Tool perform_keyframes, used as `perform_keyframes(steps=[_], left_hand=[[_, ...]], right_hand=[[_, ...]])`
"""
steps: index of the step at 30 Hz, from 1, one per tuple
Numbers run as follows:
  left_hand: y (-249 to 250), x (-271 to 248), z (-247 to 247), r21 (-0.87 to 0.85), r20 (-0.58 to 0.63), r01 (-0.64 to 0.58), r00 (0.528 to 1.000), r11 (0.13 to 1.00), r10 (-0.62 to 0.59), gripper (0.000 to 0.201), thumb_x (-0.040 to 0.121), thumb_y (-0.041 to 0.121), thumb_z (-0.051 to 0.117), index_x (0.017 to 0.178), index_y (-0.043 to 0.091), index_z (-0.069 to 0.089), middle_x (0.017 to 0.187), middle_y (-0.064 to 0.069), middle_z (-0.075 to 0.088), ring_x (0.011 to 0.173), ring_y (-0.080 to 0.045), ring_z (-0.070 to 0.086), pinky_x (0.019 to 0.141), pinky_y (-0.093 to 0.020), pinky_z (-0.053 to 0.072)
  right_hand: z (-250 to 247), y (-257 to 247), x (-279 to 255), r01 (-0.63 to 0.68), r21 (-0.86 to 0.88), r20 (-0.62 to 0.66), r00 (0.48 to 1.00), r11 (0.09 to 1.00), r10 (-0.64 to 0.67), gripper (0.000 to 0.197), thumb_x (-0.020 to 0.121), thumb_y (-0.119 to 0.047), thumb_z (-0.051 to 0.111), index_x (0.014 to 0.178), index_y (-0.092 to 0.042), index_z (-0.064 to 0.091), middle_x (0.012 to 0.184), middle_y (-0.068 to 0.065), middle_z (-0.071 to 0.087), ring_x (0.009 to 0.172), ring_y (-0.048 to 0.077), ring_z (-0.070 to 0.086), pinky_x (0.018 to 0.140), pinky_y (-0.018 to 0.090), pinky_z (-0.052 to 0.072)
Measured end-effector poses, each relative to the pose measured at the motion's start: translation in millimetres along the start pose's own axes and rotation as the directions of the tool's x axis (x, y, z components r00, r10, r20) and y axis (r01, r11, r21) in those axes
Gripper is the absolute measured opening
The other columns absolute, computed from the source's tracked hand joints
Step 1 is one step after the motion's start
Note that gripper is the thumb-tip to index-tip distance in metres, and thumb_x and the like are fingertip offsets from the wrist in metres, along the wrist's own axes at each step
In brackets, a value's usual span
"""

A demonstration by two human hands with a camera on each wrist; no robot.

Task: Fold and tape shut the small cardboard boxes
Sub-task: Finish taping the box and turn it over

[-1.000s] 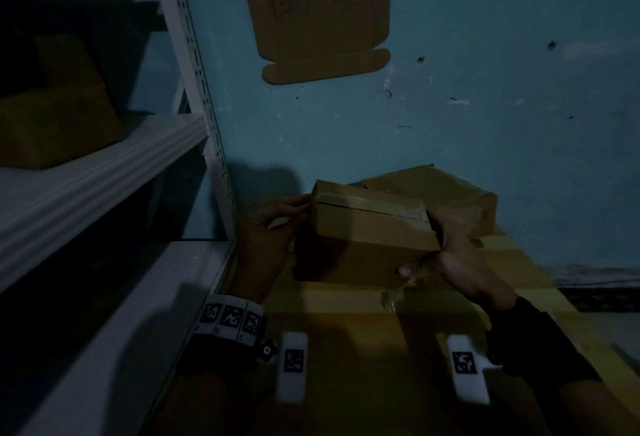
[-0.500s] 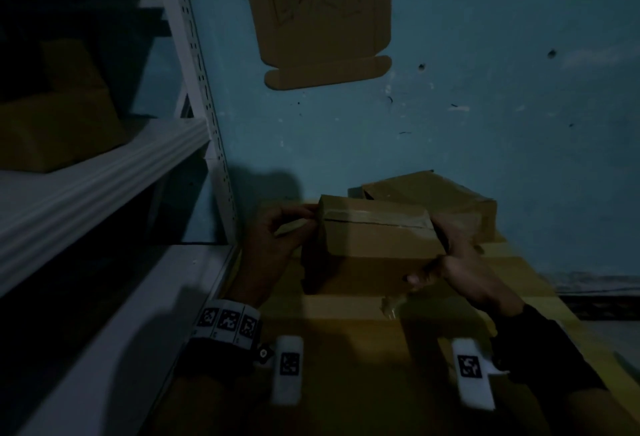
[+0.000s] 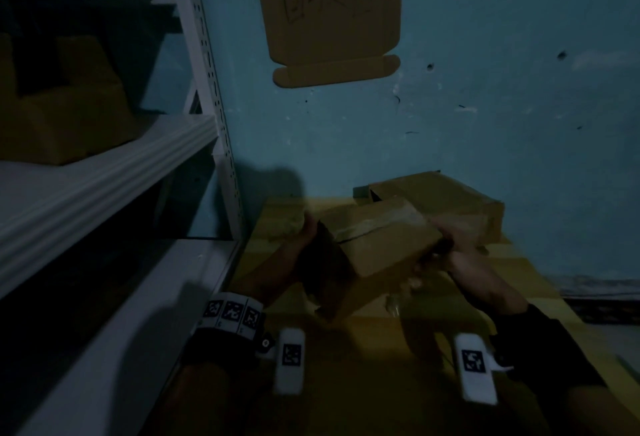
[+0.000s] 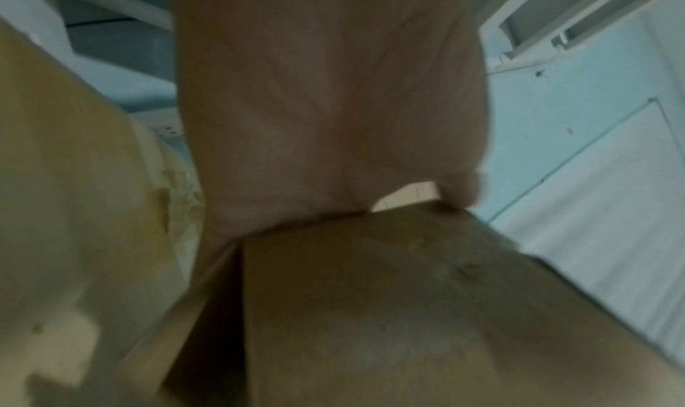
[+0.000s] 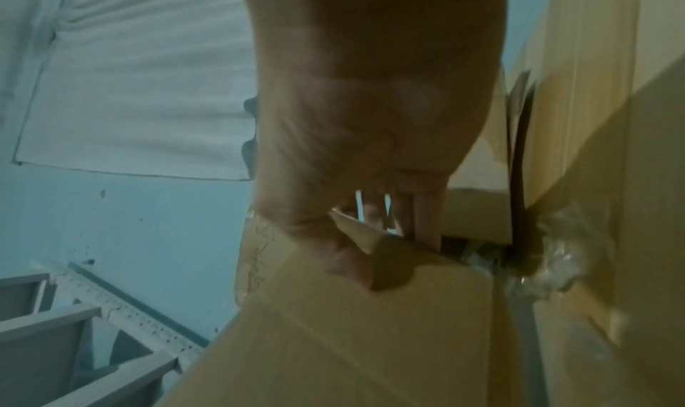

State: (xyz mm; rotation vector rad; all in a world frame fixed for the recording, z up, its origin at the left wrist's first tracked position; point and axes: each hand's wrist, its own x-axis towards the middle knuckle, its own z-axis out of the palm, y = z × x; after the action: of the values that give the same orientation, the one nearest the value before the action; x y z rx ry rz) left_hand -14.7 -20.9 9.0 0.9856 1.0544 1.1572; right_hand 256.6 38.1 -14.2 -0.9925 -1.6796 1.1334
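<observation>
Blue painted wall (image 3: 485,54) closes the far side of a dim workspace, with a flattened piece of cardboard (image 3: 332,12) taped onto it and white metal shelving (image 3: 104,175) standing at the left. Below, a yellowish work surface (image 3: 519,283) is seen, and above it one small cardboard box (image 3: 384,252) is held clear of the surface, tilted with one corner pointing down and near.

The box is gripped from both ends. The left hand (image 3: 298,245) is curled round the left end, its palm laid against the shaded side; in the left wrist view the fingers are hidden behind the box, so how they lie cannot be told exactly. The right hand (image 3: 464,255) is clamped on the right end, thumb on the near face and fingers (image 5: 426,217) hooked over the far edge. Such a two-ended hold probably serves to turn the box so that another seam can be reached.

A strip of clear tape (image 3: 377,224) is seen along the top seam, so that side appears closed. A loose, crumpled tail of tape (image 5: 556,255) hangs by the right hand and seems not yet pressed down.

Counted: one box in hand, and one second box (image 3: 460,207) lying on the surface against the wall, just beyond the held one. Two hands are engaged. A tape roll is not seen.
</observation>
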Motion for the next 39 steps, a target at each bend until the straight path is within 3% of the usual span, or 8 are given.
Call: perform_keyframes(steps=[5, 7, 13, 19, 23, 29, 33, 39], left_hand=[[0.5, -0.7, -4.1, -0.006, -0.003, 0.000, 1.000, 1.000, 0.000, 0.039, 0.096, 0.041, 0.055, 0.069, 0.022, 0.074, 0.073, -0.001, 0.070, 0.069, -0.011, 0.069, 0.066, -0.027, 0.052], [-1.1, -0.7, -10.6, 0.014, 0.002, -0.031, 1.000, 0.999, 0.031, 0.018, 0.079, 0.037, 0.073, 0.082, 0.019, 0.075, 0.087, -0.002, 0.070, 0.078, -0.013, 0.068, 0.074, -0.030, 0.050], [-7.1, 1.8, -18.6, 0.269, 0.027, -0.034, 0.999, 0.963, 0.028, 0.109, 0.062, 0.029, 0.088, 0.153, 0.023, 0.029, 0.146, -0.002, 0.043, 0.114, -0.018, 0.053, 0.083, -0.029, 0.051], [-13.0, -7.5, -19.9, 0.294, 0.140, -0.092, 0.989, 0.951, 0.052, 0.100, 0.055, 0.054, 0.090, 0.139, 0.036, 0.038, 0.132, 0.012, 0.055, 0.127, -0.017, 0.055, 0.093, -0.029, 0.054], [-16.1, -21.4, -13.3, 0.095, 0.113, 0.042, 0.992, 0.995, -0.053, 0.088, 0.047, 0.061, 0.091, 0.120, 0.018, 0.067, 0.118, -0.008, 0.070, 0.105, -0.025, 0.069, 0.087, -0.040, 0.055], [-21.8, -34.7, -15.2, -0.167, 0.084, 0.162, 0.985, 0.973, -0.149, 0.057, 0.087, 0.040, 0.071, 0.132, 0.007, 0.060, 0.128, -0.019, 0.065, 0.120, -0.039, 0.060, 0.101, -0.052, 0.048], [-24.4, -43.8, -21.2, -0.230, 0.093, 0.179, 0.983, 0.957, -0.161, 0.057, 0.086, 0.033, 0.072, 0.135, 0.008, 0.057, 0.131, -0.021, 0.063, 0.120, -0.041, 0.060, 0.096, -0.054, 0.051], [-30.4, -37.0, -31.3, -0.138, -0.014, 0.134, 0.990, 0.981, -0.137, 0.101, 0.053, 0.034, 0.095, 0.141, 0.012, 0.050, 0.131, -0.018, 0.063, 0.120, -0.041, 0.059, 0.103, -0.061, 0.045]], right_hand=[[12.0, -5.3, 0.4, 0.005, -0.028, -0.072, 0.997, 1.000, -0.007, 0.045, 0.086, 0.011, 0.067, 0.121, -0.018, 0.067, 0.107, -0.011, 0.076, 0.102, 0.013, 0.071, 0.080, 0.027, 0.061], [16.2, -4.9, 0.3, -0.016, -0.046, -0.096, 0.995, 0.999, 0.011, 0.044, 0.085, 0.000, 0.075, 0.123, -0.020, 0.068, 0.113, -0.005, 0.075, 0.108, 0.015, 0.071, 0.090, 0.036, 0.061], [41.8, -19.1, -13.2, -0.136, 0.129, 0.012, 0.991, 0.982, 0.136, 0.042, 0.094, -0.024, 0.066, 0.133, -0.031, 0.051, 0.120, 0.000, 0.067, 0.087, 0.011, 0.075, 0.069, 0.022, 0.059], [55.6, -17.7, -25.7, -0.153, 0.204, 0.144, 0.982, 0.967, 0.125, 0.077, 0.092, -0.024, 0.071, 0.151, -0.043, 0.025, 0.104, -0.024, 0.074, 0.094, -0.005, 0.071, 0.069, 0.014, 0.056], [59.7, -17.6, -32.3, -0.148, 0.239, 0.151, 0.982, 0.960, 0.114, 0.080, 0.090, -0.031, 0.067, 0.159, -0.032, 0.027, 0.116, -0.020, 0.064, 0.095, -0.004, 0.070, 0.074, 0.018, 0.056], [65.9, -19.9, -42.9, -0.093, 0.287, 0.168, 0.985, 0.953, 0.045, 0.072, 0.096, -0.029, 0.064, 0.158, -0.035, 0.028, 0.118, -0.022, 0.066, 0.097, -0.004, 0.070, 0.074, 0.016, 0.057], [72.2, -23.4, -53.4, -0.053, 0.248, 0.184, 0.983, 0.967, 0.006, 0.052, 0.098, -0.016, 0.063, 0.135, -0.046, 0.042, 0.105, -0.016, 0.078, 0.101, 0.007, 0.073, 0.075, 0.018, 0.057], [75.2, -19.8, -59.1, 0.029, 0.099, -0.002, 1.000, 0.995, -0.029, 0.020, 0.086, -0.018, 0.078, 0.104, -0.016, 0.070, 0.073, -0.007, 0.075, 0.069, 0.008, 0.071, 0.059, 0.018, 0.055]])
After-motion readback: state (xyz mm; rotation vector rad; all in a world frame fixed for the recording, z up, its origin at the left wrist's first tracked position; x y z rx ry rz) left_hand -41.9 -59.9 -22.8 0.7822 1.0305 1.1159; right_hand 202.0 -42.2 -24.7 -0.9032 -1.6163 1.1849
